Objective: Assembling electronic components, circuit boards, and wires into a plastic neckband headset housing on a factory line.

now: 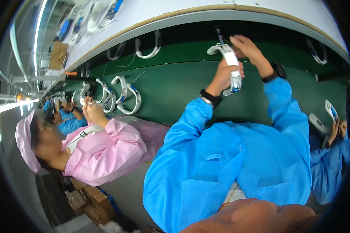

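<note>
My left hand is wrapped round a white curved neckband, which looks like a neck fan housing. The neckband stands roughly upright over the green bench, with its hooked end at the top and a shiny, partly blue end below my fingers. My right hand is raised beside its upper part. The right fingers are stretched toward the neckband, partly behind it, and I see nothing held in them. A thin dark rod shows just above the neckband's top; whether it touches the neckband I cannot tell.
Several white neckbands lie on the green bench to the left. Others sit under the white shelf. A person in pink works at left, another in blue at right. Cardboard boxes stand low behind.
</note>
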`<state>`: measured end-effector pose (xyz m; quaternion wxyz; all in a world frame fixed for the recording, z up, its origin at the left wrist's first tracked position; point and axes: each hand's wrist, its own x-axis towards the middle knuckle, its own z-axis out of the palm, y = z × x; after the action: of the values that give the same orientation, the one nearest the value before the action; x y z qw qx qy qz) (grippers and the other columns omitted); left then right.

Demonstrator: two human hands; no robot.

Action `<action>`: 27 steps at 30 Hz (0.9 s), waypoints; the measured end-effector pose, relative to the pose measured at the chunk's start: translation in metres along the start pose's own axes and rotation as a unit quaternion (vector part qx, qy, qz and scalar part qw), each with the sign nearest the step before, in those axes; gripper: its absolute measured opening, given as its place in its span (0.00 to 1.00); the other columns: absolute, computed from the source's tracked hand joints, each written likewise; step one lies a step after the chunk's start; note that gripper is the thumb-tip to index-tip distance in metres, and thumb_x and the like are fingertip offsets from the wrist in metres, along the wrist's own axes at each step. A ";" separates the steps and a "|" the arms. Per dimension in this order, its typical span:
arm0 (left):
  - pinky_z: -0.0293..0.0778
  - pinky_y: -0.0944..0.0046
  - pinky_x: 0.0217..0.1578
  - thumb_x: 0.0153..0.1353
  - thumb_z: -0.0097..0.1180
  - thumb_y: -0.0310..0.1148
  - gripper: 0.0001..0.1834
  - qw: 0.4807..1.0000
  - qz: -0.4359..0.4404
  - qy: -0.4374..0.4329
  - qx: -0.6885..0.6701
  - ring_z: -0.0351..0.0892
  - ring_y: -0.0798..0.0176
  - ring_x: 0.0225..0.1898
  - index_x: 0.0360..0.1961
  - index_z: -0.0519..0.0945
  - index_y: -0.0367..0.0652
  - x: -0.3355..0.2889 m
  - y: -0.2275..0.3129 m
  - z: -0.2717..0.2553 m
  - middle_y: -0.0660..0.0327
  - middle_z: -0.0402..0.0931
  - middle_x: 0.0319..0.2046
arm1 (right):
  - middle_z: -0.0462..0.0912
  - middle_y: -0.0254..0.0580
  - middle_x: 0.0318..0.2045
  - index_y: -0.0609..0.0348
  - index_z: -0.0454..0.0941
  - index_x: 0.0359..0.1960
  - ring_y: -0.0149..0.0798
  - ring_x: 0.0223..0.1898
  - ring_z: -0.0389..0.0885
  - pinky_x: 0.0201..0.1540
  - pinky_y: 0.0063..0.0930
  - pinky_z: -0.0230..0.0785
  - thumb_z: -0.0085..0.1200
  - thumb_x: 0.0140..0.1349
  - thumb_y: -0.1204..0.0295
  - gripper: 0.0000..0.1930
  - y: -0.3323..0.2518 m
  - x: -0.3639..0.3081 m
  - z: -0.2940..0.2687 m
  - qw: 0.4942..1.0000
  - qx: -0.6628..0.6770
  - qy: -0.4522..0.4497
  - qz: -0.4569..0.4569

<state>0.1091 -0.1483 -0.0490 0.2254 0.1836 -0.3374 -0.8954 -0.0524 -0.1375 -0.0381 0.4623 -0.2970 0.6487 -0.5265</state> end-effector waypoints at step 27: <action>0.68 0.46 0.50 0.55 0.51 0.33 0.12 0.408 -0.042 0.322 0.853 0.81 0.54 0.44 0.38 0.84 0.50 0.093 0.169 -0.400 0.57 0.82 0.39 | 0.80 0.46 0.41 0.66 0.76 0.46 0.42 0.41 0.80 0.42 0.32 0.75 0.57 0.59 0.70 0.15 0.267 0.112 -0.275 0.873 0.145 0.457 0.085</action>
<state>0.2719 -0.5194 -0.2314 0.0060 0.5701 -0.8211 -0.0275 -0.3204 -0.0514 -0.3212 0.1950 0.1037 0.7272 -0.6500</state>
